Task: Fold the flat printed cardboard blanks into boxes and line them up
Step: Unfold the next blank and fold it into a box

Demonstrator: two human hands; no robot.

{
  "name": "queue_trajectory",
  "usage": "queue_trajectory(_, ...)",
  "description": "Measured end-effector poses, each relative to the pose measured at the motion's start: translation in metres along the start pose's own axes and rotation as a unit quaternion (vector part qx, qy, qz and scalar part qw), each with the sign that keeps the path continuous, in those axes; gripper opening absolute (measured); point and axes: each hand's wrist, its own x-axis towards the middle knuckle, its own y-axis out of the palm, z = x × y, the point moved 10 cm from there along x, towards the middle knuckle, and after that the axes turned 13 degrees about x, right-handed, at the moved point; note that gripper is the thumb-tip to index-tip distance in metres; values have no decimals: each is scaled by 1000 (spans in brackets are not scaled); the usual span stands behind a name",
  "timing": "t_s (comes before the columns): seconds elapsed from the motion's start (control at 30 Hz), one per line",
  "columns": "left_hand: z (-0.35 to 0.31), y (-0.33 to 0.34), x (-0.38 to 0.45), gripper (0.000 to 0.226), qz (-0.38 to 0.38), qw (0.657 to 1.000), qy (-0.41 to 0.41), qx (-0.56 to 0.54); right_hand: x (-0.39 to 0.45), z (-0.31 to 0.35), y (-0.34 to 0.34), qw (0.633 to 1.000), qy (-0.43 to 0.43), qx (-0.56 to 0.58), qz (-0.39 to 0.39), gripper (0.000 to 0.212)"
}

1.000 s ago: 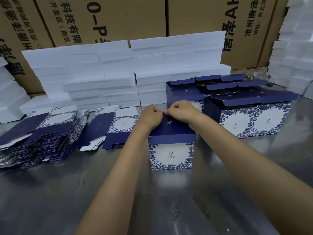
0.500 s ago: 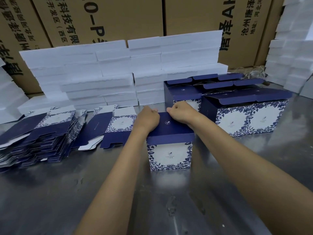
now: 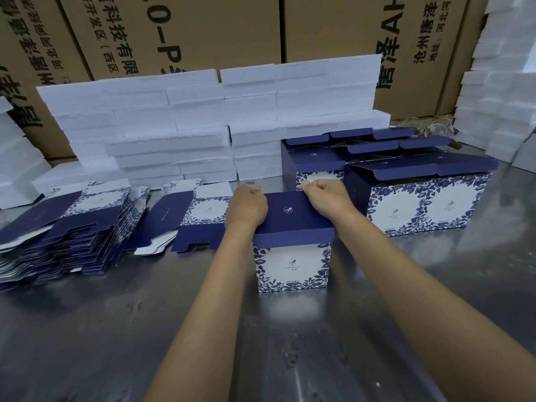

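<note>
Both hands are curled into loose fists and press down on the far edge of a navy lid panel: the left hand (image 3: 248, 206) at its far left corner, the right hand (image 3: 327, 200) at its far right corner. Neither grips anything; the knuckles and bent fingers bear on the card. The box (image 3: 293, 245) under them stands upright on the steel table (image 3: 116, 329), its floral front face toward the camera, near the middle of the work area.

To close it well, the pressure should be even at both corners, so the tuck flap slides straight down behind the back wall instead of buckling. The lid should end flush with the front edge.

The tuck flap and the back of the box are hidden behind the hands, so whether it is fully seated cannot be told. To the left lies the stack of flat blanks (image 3: 58, 236), with one separate blank (image 3: 197, 216) just beside the box. To the right stand the finished boxes (image 3: 417, 204) in rows, lids open. White foam blocks (image 3: 174, 126) and brown cartons (image 3: 203, 30) fill the back, their print cut off.
</note>
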Motion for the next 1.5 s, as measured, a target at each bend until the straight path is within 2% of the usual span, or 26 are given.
queue_trajectory(0.13, 2, 1, 2, 34, -17, 999, 9, -36, -4, 13, -12, 989, -61, -121, -51, 42)
queue_trajectory(0.23, -13, -12, -2, 21, -60, 995, 68, -40, -15, 50, -9, 946, -190, -252, -77, 27)
queue_trajectory(0.3, -33, -24, -10, 5, -94, 984, 150, -13, -27, 76, 12, 890, -297, -343, -26, 26)
queue_trajectory(0.33, -42, -28, -16, 5, -97, 977, 192, -13, -34, 82, 24, 864, -336, -375, 11, 26)
queue_trajectory(0.4, -49, -28, -30, 5, -71, 970, 232, -36, -46, 87, 35, 845, -372, -379, 61, 25)
queue_trajectory(0.53, -39, -41, -66, 10, -73, 959, 269, -53, -72, 97, 27, 863, -399, -297, 86, 20)
queue_trajectory(0.67, -33, -43, -98, 9, -93, 941, 323, -39, -97, 82, 17, 886, -377, -236, 133, 18)
queue_trajectory(0.77, -25, -34, -108, 7, -112, 931, 347, -22, -117, 61, 16, 865, -413, -254, 132, 17)
queue_trajectory(0.9, -15, -31, -103, 4, -149, 932, 328, -45, -120, 38, 14, 844, -422, -304, 133, 24)
queue_trajectory(1.03, -16, -17, -96, 4, -136, 937, 316, -60, -106, 35, 5, 888, -387, -229, 94, 19)
queue_trajectory(1.17, -8, -14, -82, 12, -85, 948, 283, -118, -91, 26, 1, 942, -309, -65, 113, 21)
queue_trajectory(1.23, -3, -13, -79, 16, -62, 949, 276, -138, -87, 21, 1, 947, -294, -47, 117, 22)
queue_trajectory(1.4, -3, -10, -77, 17, -76, 946, 263, -175, -77, 19, -4, 956, -281, -4, 88, 17)
queue_trajectory(1.5, 1, -9, -70, 21, -40, 950, 253, -181, -71, 14, -5, 964, -250, -17, 91, 24)
